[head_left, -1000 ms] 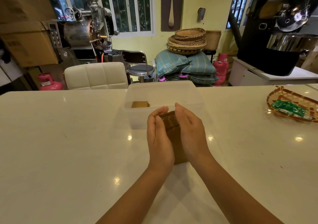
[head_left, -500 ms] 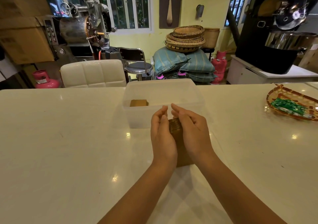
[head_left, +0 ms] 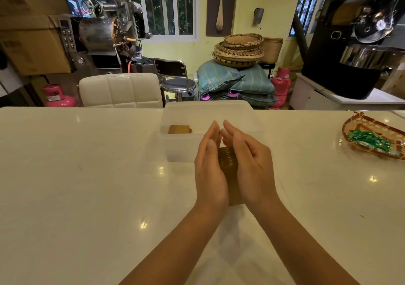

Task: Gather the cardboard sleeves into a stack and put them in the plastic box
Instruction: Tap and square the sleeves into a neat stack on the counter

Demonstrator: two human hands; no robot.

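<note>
A brown stack of cardboard sleeves (head_left: 229, 166) stands on edge on the white table (head_left: 87, 186), pressed between my two palms. My left hand (head_left: 209, 170) flanks its left side and my right hand (head_left: 252, 164) its right, fingers straight and pointing away from me. Just beyond the fingertips sits the translucent plastic box (head_left: 175, 148), open on top. Inside it, at the left, lies another small stack of sleeves (head_left: 179, 129). Most of the held stack is hidden by my hands.
A woven tray (head_left: 359, 129) with green packets (head_left: 372, 141) rests at the table's right edge. Behind the table are a white padded chair (head_left: 120, 90), a metal stool (head_left: 178, 81), sacks, baskets and roasting machines.
My fingers have straightened and lifted off the top of the stack, fingertips now reaching over the box's near wall. The stack stays between my palms on the table.
</note>
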